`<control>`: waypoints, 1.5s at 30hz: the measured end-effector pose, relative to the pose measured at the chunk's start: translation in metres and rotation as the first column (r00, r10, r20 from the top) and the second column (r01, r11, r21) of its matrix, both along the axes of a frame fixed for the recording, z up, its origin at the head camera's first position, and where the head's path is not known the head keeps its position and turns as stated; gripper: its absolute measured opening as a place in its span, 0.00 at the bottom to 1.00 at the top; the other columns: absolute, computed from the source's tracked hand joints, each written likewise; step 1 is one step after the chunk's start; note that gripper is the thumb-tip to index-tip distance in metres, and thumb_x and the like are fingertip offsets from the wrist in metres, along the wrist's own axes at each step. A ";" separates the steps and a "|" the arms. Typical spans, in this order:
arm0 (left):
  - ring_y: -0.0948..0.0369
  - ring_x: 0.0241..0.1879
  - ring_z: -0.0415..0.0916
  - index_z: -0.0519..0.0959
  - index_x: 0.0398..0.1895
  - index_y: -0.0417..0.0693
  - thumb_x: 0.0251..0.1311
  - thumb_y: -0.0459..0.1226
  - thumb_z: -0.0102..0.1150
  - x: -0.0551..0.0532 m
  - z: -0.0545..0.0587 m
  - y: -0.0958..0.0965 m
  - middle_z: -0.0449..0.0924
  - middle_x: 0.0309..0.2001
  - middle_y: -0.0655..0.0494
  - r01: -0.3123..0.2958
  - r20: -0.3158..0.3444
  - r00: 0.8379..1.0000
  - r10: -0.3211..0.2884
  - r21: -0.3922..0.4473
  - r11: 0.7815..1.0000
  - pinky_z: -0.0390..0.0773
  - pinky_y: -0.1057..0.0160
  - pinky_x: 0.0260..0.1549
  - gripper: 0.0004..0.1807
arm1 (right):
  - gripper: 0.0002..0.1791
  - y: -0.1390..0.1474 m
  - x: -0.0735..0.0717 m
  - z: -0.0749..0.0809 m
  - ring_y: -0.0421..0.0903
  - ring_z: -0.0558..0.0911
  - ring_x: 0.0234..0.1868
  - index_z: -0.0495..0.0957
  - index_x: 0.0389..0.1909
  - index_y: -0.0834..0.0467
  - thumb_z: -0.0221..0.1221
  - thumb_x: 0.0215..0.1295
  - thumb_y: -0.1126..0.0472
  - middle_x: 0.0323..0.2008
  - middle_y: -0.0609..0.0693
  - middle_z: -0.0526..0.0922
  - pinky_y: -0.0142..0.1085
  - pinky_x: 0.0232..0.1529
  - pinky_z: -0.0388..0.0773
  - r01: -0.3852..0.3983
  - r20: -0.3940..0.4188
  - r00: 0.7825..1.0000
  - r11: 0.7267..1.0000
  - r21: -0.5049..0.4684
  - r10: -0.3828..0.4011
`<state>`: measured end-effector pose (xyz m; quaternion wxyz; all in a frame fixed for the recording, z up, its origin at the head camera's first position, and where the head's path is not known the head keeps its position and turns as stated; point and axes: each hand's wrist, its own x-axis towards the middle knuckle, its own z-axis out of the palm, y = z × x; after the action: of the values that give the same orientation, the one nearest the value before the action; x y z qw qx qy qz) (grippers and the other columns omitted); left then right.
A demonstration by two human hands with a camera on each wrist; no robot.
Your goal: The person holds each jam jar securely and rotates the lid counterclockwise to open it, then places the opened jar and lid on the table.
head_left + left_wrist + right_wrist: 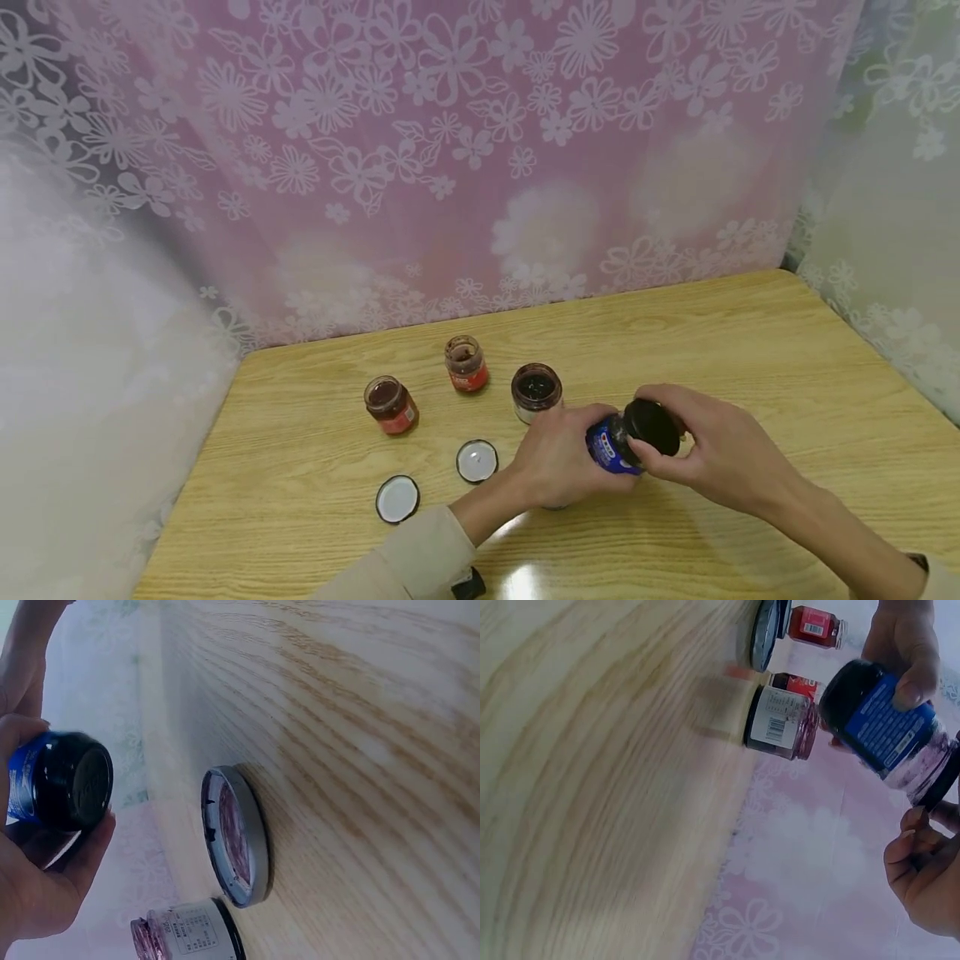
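Tilted above the table, a glass jar with a blue label (pixel 609 448) is gripped round its body by my left hand (pixel 555 457). My right hand (pixel 723 457) holds the black lid (pixel 654 427) at the jar's mouth, thumb and fingers on its rim. In the right wrist view the blue label (pixel 889 724) faces the camera, and dark residue coats the glass near the neck. The left wrist view shows the jar's dark base (pixel 91 787). Below the left hand, an upturned lid (pixel 238 836) with reddish smears lies on the table.
Three open jars stand behind the hands: a red-labelled one (pixel 390 407) at left, another (pixel 467 365) farther back, and a white-labelled one (pixel 537 390) by the left hand. Two upturned lids (pixel 397 499) lie left of the left wrist. A dark object (pixel 468 583) shows beside the left sleeve.
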<state>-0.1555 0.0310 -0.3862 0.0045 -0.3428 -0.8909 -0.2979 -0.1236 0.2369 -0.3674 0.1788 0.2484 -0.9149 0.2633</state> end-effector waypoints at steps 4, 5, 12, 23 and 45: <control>0.77 0.30 0.69 0.78 0.52 0.61 0.41 0.56 0.72 0.001 -0.002 -0.001 0.78 0.34 0.73 0.003 0.058 0.998 -0.004 0.021 1.000 0.66 0.81 0.28 0.31 | 0.25 0.004 -0.003 0.000 0.31 0.73 0.28 0.77 0.48 0.52 0.72 0.47 0.54 0.39 0.39 0.80 0.29 0.25 0.73 -0.064 -0.053 0.996 0.998 0.025 0.065; 0.77 0.30 0.69 0.78 0.52 0.61 0.41 0.56 0.72 0.001 -0.002 -0.002 0.78 0.34 0.72 0.002 0.065 0.998 -0.004 0.024 1.000 0.67 0.81 0.27 0.31 | 0.26 0.005 -0.003 0.000 0.31 0.74 0.29 0.77 0.49 0.52 0.72 0.47 0.54 0.40 0.39 0.80 0.30 0.26 0.74 -0.071 -0.058 0.996 0.997 0.035 0.072; 0.76 0.29 0.69 0.78 0.51 0.58 0.41 0.55 0.72 0.000 -0.006 -0.002 0.77 0.34 0.71 0.002 0.102 0.995 -0.003 0.003 1.000 0.67 0.81 0.27 0.31 | 0.28 0.009 -0.004 0.000 0.33 0.77 0.34 0.75 0.53 0.50 0.72 0.50 0.53 0.44 0.38 0.79 0.34 0.30 0.77 -0.097 -0.046 0.994 0.994 0.057 0.100; 0.74 0.31 0.71 0.77 0.51 0.56 0.40 0.56 0.71 -0.004 -0.011 0.001 0.78 0.35 0.69 -0.046 0.100 0.994 0.051 -0.047 0.998 0.69 0.78 0.28 0.32 | 0.30 0.017 -0.003 0.008 0.35 0.66 0.29 0.69 0.61 0.49 0.67 0.57 0.56 0.30 0.37 0.67 0.29 0.24 0.63 -0.005 0.010 1.000 1.000 0.009 0.005; 0.69 0.40 0.76 0.74 0.54 0.51 0.46 0.49 0.73 -0.020 -0.036 0.021 0.80 0.42 0.62 -0.105 0.166 0.980 0.106 -0.016 0.994 0.73 0.73 0.38 0.31 | 0.30 0.034 0.008 -0.001 0.34 0.71 0.31 0.68 0.64 0.46 0.65 0.61 0.54 0.31 0.39 0.73 0.30 0.21 0.66 0.085 0.124 0.989 0.996 -0.001 -0.084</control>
<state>-0.1759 0.0524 -0.4217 -0.0557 -0.2689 -0.9062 -0.3215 -0.1159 0.2714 -0.3685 0.1337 0.1920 -0.9330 0.2734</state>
